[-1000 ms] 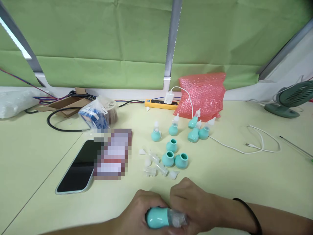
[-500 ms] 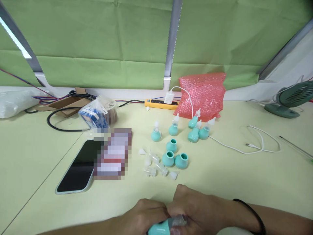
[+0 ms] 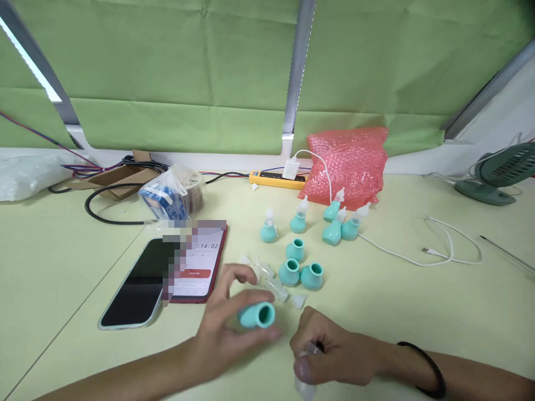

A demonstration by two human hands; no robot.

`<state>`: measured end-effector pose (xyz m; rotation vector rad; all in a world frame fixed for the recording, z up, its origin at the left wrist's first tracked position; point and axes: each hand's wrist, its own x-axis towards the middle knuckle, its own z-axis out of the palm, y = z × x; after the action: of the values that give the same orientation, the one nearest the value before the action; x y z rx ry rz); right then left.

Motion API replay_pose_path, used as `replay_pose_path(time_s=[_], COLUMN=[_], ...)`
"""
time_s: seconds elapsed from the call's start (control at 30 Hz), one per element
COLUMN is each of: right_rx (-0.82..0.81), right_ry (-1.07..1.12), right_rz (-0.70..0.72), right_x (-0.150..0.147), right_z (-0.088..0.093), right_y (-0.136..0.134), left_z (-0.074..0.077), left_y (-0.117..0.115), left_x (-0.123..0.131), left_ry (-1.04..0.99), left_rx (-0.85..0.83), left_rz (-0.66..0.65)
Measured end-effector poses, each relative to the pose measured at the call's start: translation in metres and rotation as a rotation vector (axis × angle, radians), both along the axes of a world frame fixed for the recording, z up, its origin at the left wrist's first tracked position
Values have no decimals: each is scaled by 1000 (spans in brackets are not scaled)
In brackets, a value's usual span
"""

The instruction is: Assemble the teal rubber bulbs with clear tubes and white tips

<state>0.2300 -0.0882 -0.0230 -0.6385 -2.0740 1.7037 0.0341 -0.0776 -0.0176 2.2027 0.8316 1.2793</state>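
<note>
Fingers, L hand (image 3: pixel 215 328): half-curled; holds teal bulb (image 3: pixel 248 316), mouth twd R. R hand (image 3: pixel 334 351): tightly curled; grips clear pc (image 3: pixel 305 389), blurred. Far: 3 open bulbs (image 3: pixel 289 273).

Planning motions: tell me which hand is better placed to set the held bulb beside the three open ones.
Probably the left hand: it holds the bulb, with the open bulbs beyond. The right hand grips a clear part.

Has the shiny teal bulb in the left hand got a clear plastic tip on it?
No, the left hand holds the teal bulb with its mouth open, while the right hand grips a clear plastic piece.
</note>
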Motion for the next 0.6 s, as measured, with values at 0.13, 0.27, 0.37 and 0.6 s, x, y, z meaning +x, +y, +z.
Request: replay_pose_path(time_s=[0.13, 0.27, 0.37, 0.6], right_rx=[-69, -106, -110, -124], right_ry=[-56, -88, -103, -101], right_rz=[-16, -28, -52, -79], right_x=[-3, -7, -9, -10], right_z=[0, 1, 2, -3], right_y=[-1, -1, -1, -2], left_z=[10, 21, 25, 11], left_y=[26, 50, 62, 90], left_x=[-9, -14, -13, -3], left_ry=[65, 202, 235, 554], left_rx=[6, -109, -127, -20], left_rz=[211, 315, 314, 288])
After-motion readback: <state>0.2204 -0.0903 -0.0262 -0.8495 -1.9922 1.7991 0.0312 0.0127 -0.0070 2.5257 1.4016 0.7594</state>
